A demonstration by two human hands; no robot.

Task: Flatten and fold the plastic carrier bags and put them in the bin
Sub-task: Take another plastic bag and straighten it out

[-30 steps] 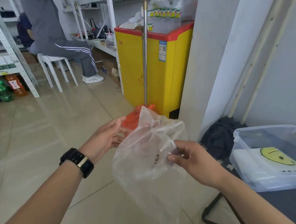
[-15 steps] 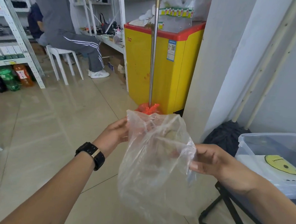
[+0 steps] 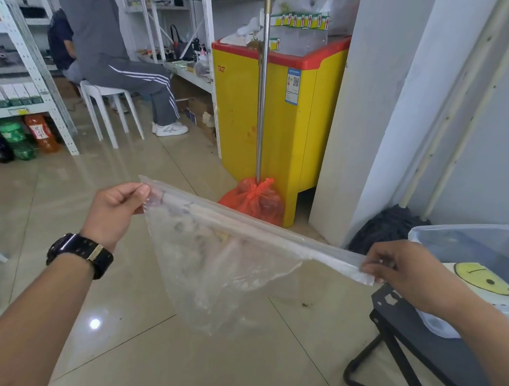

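A clear plastic carrier bag (image 3: 224,266) hangs in the air in front of me, its top edge pulled taut into a long straight band. My left hand (image 3: 116,210) pinches the left end of that edge. My right hand (image 3: 398,269) pinches the right end, lower and nearer the bin. The bag's body droops in a crumpled point below the stretched edge. The clear plastic bin (image 3: 472,247) stands at the right on a black folding table (image 3: 435,353); inside it lies a folded white bag with a yellow smiley face (image 3: 482,278).
A yellow chest freezer with a red rim (image 3: 270,118) stands ahead, with a metal pole and a tied red bag (image 3: 254,199) at its foot. A person sits on a white stool (image 3: 109,98) by white shelving. A black bundle (image 3: 386,229) lies against the wall.
My hands have moved apart, left hand leftward and right hand rightward. The bag, bunched between them before, now has its top edge stretched straight.
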